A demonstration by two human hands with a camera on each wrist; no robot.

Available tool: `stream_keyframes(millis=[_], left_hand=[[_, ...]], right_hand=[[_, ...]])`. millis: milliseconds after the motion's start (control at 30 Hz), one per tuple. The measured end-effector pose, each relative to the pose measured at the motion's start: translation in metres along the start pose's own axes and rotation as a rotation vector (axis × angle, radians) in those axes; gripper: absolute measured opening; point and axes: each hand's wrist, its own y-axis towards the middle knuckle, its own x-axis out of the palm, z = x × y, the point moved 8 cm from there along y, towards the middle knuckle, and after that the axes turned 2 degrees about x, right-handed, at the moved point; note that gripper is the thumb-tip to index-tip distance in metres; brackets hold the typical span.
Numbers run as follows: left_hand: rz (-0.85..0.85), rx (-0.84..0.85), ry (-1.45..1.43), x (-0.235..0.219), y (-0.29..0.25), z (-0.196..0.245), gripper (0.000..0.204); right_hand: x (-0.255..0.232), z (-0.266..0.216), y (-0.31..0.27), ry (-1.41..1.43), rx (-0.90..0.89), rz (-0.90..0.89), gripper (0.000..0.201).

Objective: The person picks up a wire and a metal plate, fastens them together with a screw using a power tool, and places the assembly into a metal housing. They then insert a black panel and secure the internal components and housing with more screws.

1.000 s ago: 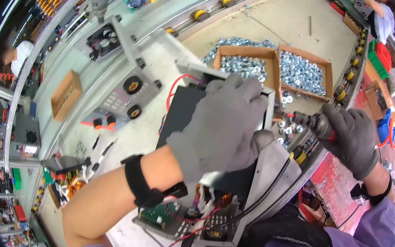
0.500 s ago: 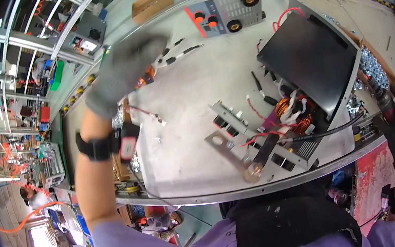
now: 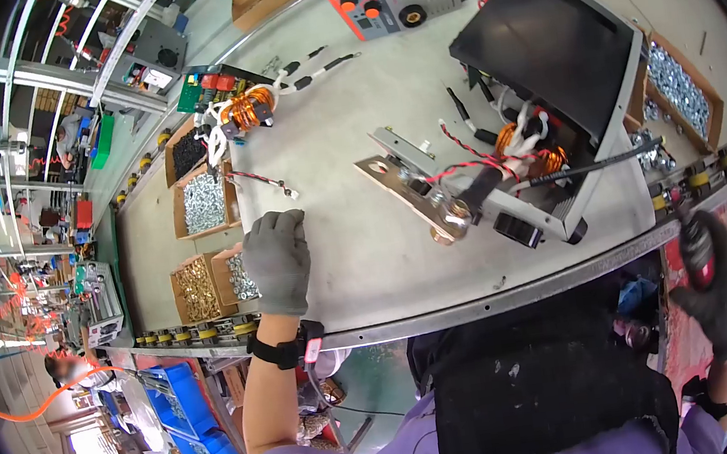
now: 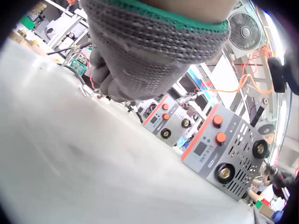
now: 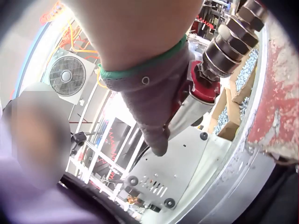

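Note:
Gloved in grey, the left hand (image 3: 277, 265) is over the table's left front, just right of the small parts boxes. Its fingers bend downward and their tips are hidden; the left wrist view shows the glove (image 4: 149, 56) with curled fingers above the bare tabletop. At the right front edge, the right hand (image 3: 715, 297) grips a red and silver power tool (image 3: 696, 254). The tool's metal end (image 5: 224, 51) shows in the right wrist view. An opened grey unit with a black panel (image 3: 542, 51), copper coils (image 3: 511, 138) and wires stands right of centre.
Boxes of silver screws (image 3: 202, 201) and brass parts (image 3: 197, 288) stand at left, beside a coil assembly (image 3: 245, 110). A grey unit with orange knobs (image 3: 395, 1) is at the back. Another parts box (image 3: 682, 88) is at right; a metal rail (image 3: 498, 288) runs along the front.
The left hand has moved from over the opened unit, across the coil assembly at left, to the left front. The right hand has lowered with the tool, away from the unit. The view has swung left.

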Motion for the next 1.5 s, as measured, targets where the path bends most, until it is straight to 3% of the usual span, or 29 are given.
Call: stream_keyframes(millis=[100,200,267,400,500,667,767,833,867,967,1033,1067,1133,1200,1300,1333,1367,1400,1433,1467,1500], left_hand=[[-0.011,-0.113,-0.051,0.004,-0.007,0.004,0.012],[-0.016,-0.151,-0.145,0.012,-0.015,-0.011,0.016],[-0.042,-0.159,-0.237,0.012,-0.014,-0.016,0.019],[-0.071,-0.166,-0.426,0.024,-0.004,-0.031,0.026],[-0.054,-0.160,-0.423,0.040,0.009,-0.051,0.026],[-0.039,-0.211,-0.335,0.049,0.021,-0.063,0.022],[0.002,-0.159,-0.431,0.044,0.022,-0.070,0.018],[-0.001,-0.542,-0.844,0.031,0.017,-0.085,0.018],[0.030,-0.573,-0.905,0.024,0.016,-0.088,0.021],[-0.068,-0.565,-0.773,0.026,0.010,-0.108,0.020],[-0.053,-0.330,-0.485,0.025,0.013,-0.097,0.019],[-0.065,-0.358,-0.347,0.029,0.011,-0.098,0.019],[-0.078,-0.380,-0.215,0.030,0.019,-0.078,0.019],[-0.097,-0.271,0.036,0.035,0.031,-0.057,0.015],[-0.112,-0.219,0.031,0.032,0.040,-0.031,0.013],[-0.036,-0.138,-0.178,0.026,0.037,-0.021,0.012],[-0.074,-0.181,-0.486,0.028,0.032,-0.013,0.012],[-0.121,-0.226,-0.795,0.029,0.023,0.004,0.013],[-0.298,-0.334,-0.933,0.012,0.014,0.041,0.016],[-0.338,-0.303,-1.229,0.008,0.003,0.071,0.016],[-0.377,-0.305,-1.337,0.005,-0.006,0.093,0.018]], right_hand=[[0.037,-0.039,-0.014,0.027,-0.113,-0.197,0.080],[0.064,-0.048,-0.022,0.112,-0.118,-0.310,0.079],[0.080,-0.063,-0.023,0.052,-0.232,-0.409,0.080],[0.097,-0.073,-0.018,0.055,-0.218,-0.468,0.080],[0.100,-0.083,-0.013,-0.038,-0.263,-0.483,0.082],[0.110,-0.084,-0.012,0.064,-0.259,-0.507,0.080],[0.111,-0.087,-0.012,0.073,-0.263,-0.516,0.080],[0.111,-0.090,-0.010,0.077,-0.277,-0.512,0.080],[0.112,-0.091,-0.010,0.076,-0.292,-0.514,0.080],[0.113,-0.089,-0.008,0.059,-0.295,-0.501,0.080],[0.114,-0.089,-0.007,0.063,-0.299,-0.498,0.081],[0.114,-0.089,-0.007,0.065,-0.302,-0.495,0.081],[0.115,-0.087,-0.005,0.067,-0.279,-0.503,0.081],[0.116,-0.085,-0.006,0.065,-0.247,-0.510,0.081],[0.115,-0.087,-0.006,0.054,-0.274,-0.504,0.081],[0.114,-0.088,-0.007,0.039,-0.274,-0.508,0.080],[0.115,-0.088,-0.007,0.025,-0.271,-0.509,0.079],[0.116,-0.087,-0.006,0.030,-0.255,-0.504,0.079],[0.118,-0.088,-0.006,0.076,-0.257,-0.511,0.079],[0.120,-0.090,-0.005,0.119,-0.265,-0.519,0.078],[0.122,-0.092,-0.003,0.117,-0.260,-0.524,0.078]])
